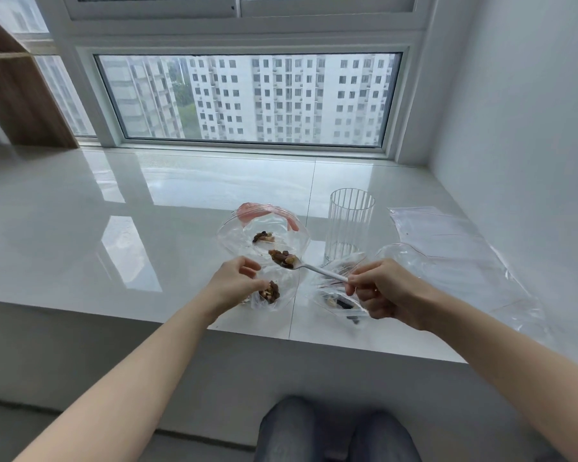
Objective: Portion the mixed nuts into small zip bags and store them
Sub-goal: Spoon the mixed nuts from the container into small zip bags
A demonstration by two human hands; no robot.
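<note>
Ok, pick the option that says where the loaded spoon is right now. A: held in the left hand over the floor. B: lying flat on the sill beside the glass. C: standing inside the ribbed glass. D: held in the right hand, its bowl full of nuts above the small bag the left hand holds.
D: the right hand pinches the white spoon by its handle, its nut-filled bowl above the small bag that the left hand holds.

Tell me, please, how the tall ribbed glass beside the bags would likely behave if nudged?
The ribbed glass stands tall and narrow, so it probably tips easily. It looks empty, hence likely light. On the glossy sill it may slide, and could break if it falls.
</note>
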